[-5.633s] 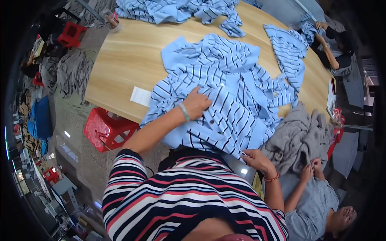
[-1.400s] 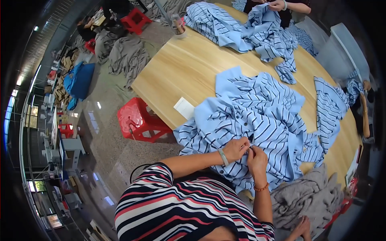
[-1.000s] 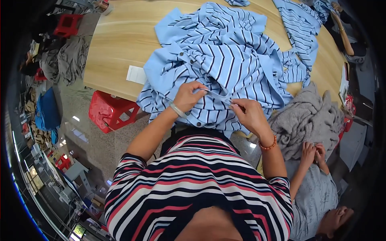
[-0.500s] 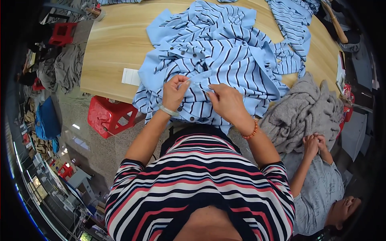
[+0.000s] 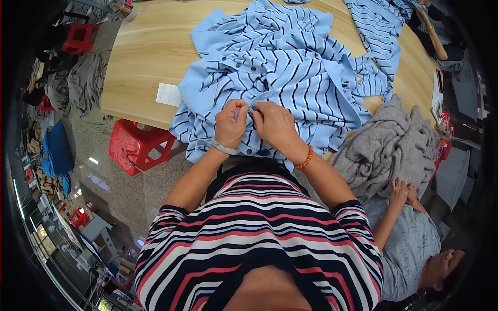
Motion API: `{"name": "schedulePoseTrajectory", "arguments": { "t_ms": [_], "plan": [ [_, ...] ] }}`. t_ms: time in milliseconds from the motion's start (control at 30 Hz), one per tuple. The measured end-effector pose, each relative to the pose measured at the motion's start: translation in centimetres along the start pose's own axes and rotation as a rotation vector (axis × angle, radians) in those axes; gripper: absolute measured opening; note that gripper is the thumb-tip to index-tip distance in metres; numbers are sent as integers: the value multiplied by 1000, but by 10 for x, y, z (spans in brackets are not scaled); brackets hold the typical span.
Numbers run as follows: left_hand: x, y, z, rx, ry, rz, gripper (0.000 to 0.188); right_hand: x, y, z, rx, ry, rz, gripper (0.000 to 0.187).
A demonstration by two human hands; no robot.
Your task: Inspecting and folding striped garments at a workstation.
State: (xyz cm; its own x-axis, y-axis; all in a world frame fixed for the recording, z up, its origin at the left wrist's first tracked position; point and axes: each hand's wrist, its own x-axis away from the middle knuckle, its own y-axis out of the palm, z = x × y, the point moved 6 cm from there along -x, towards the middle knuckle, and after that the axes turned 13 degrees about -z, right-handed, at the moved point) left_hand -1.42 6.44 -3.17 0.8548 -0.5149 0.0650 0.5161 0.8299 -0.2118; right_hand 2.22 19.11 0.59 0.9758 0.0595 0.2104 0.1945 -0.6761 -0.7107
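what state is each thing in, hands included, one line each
left hand: fingertips pinched on the blue striped garment
right hand: fingertips pinched on it, close beside the left
blue striped garment: crumpled, spread over the table
dark buttons: attached, fastened or not unclear
grey knitwear: bunched in a heap
white paper slip: lying flat
near red stool: upright
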Motion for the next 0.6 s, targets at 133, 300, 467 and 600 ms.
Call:
{"name": "schedulePoseTrajectory", "arguments": {
  "t_ms": [133,300,467,600],
  "plan": [
    [6,-8,10,-123,-24,-87,16,1,2,7,-27,14,36,19],
    [0,-47,24,-592,152,-304,14,28,-20,15,-124,78,-82,22],
    [4,-84,-3,-452,-130,-167,9,70,-51,35,-206,158,-133,19],
    [8,-71,-17,129,-264,-321,17,68,-58,21,-205,182,-119,19]
  ]
}}
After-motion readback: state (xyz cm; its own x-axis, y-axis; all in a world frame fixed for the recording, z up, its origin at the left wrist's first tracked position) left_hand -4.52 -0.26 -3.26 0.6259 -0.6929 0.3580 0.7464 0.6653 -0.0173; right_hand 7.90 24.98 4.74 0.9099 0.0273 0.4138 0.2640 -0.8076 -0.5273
